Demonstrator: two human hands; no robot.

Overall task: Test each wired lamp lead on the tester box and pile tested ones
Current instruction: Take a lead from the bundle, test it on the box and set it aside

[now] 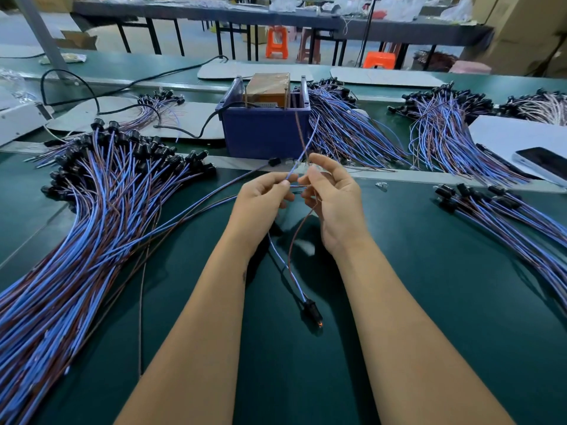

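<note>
My left hand (260,197) pinches the blue wire of a lamp lead (287,265), and my right hand (333,197) pinches its brown wire. Both wires rise toward the blue tester box (264,134) just beyond my hands. The lead's black lamp holder (313,311) hangs low between my forearms, with a small orange glow at its tip. A large pile of blue-and-brown leads (101,216) with black holders fans out on the left of the green table (399,302).
More lead bundles lie right of the box (346,133), at back right (441,124) and at the right edge (515,222). A phone (543,164) rests on a white sheet at right. A black power cable (101,93) runs to the box. Orange stools (277,41) stand behind.
</note>
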